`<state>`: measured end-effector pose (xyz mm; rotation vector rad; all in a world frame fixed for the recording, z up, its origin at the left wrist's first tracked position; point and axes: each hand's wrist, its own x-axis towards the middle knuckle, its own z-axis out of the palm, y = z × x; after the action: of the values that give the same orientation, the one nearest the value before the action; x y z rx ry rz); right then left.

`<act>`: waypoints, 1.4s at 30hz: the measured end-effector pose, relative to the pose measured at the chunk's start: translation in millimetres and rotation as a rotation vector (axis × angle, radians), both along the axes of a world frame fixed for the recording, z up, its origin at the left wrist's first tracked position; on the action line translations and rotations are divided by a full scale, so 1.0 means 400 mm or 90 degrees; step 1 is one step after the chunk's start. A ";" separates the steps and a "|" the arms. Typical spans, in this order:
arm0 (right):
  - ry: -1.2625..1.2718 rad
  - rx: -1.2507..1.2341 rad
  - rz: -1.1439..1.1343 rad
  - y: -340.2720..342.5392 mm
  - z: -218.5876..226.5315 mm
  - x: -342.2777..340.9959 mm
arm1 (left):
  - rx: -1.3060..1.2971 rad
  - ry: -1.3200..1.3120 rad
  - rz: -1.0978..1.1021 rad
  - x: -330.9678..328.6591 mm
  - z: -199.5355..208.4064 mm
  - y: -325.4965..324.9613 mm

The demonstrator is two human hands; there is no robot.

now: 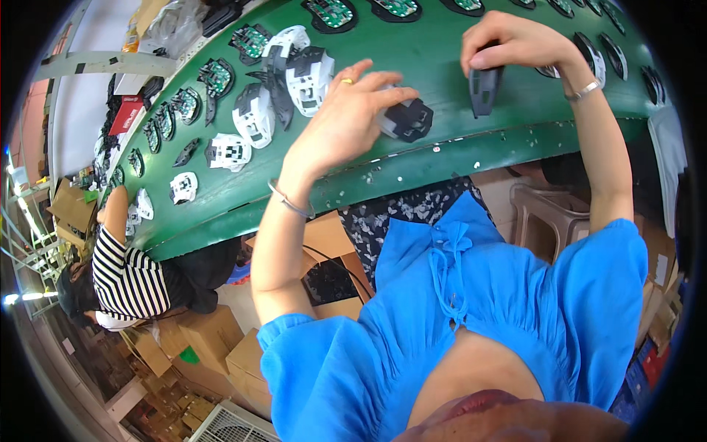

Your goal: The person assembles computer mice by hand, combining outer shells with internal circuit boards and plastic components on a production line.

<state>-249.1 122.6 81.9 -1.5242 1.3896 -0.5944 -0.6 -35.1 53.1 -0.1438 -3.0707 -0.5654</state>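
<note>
My left hand (353,114) is over the green work surface (434,59), its fingers spread and slightly blurred. Just right of its index finger is a dark computer mouse shell (409,120); whether the finger touches it I cannot tell, and the thumb is hidden. My right hand (508,46) pinches a dark, narrow plastic mouse cover (484,92) with slots, which hangs down from the fingertips. Left of my left hand lie white-and-black mouse shells (309,77), with a white shell (254,114) and a loose dark cover (278,96) beside them.
Mouse bases with green circuit boards (329,13) line the far side. Curved shell parts (613,55) lie beyond my right wrist. At the left, a person in a striped top (132,276) reaches onto the surface. Below are cardboard boxes (210,335) and a plastic stool (549,214).
</note>
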 end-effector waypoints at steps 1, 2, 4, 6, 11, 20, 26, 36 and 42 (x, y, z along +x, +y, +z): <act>0.001 0.005 -0.008 -0.008 -0.027 -0.004 | -0.032 0.018 -0.018 -0.014 -0.003 -0.001; 0.158 -0.045 0.019 -0.013 -0.075 0.002 | -0.027 0.020 -0.026 -0.025 -0.007 0.009; 0.332 -0.224 0.011 -0.014 -0.143 0.020 | -0.010 0.114 0.034 -0.030 -0.014 0.028; 0.357 -0.461 -0.259 0.018 -0.156 0.060 | 0.035 0.156 0.262 -0.027 -0.024 0.069; 0.410 -0.099 -0.501 0.086 -0.166 0.134 | -0.086 -0.094 0.452 -0.033 -0.026 0.186; -0.153 -0.241 -0.548 0.096 -0.121 0.210 | 0.893 0.080 0.515 0.020 -0.026 0.135; -0.049 -0.488 -0.461 0.051 -0.085 0.330 | 1.168 0.170 0.502 0.002 -0.022 0.171; -0.126 -0.308 -0.480 0.057 -0.077 0.334 | 0.972 0.256 0.443 0.021 -0.015 0.203; -0.104 -0.288 -0.453 0.082 -0.092 0.346 | 0.805 0.241 0.448 0.049 -0.042 0.200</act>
<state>-110.7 155.5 44.9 -1.2375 1.7396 -1.5193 19.0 45.0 36.3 0.6890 -1.7046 -1.8614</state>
